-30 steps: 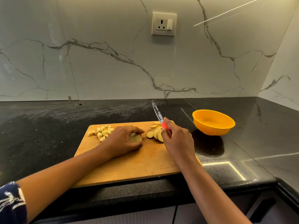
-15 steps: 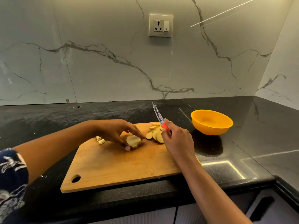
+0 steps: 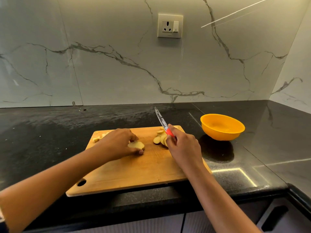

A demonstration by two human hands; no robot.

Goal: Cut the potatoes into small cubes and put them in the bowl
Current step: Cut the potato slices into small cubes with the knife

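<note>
At the board's (image 3: 134,172) far left corner we see a few potato cubes (image 3: 96,140), partly hidden behind the left hand (image 3: 117,143). Its fingers (image 3: 133,136) curl around a potato chunk (image 3: 136,145) lying on the board. Potato slices (image 3: 159,139) lie near the far right corner. Just beside them, the right hand (image 3: 183,147) has its fingers (image 3: 173,130) clamped on a red-handled knife (image 3: 162,122), blade tilted up. The orange bowl (image 3: 220,134) sits on the dark surface (image 3: 50,140), right of the board.

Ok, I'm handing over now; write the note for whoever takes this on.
Left hand holds a potato piece on the cutting board.
Right hand grips the knife, blade raised.
Slices lie beside the right hand; some cubes at the board's far left.
Bowl stands right of the board, apparently empty.
Left: cube the piece and slices, move all cubes into the bowl.
</note>
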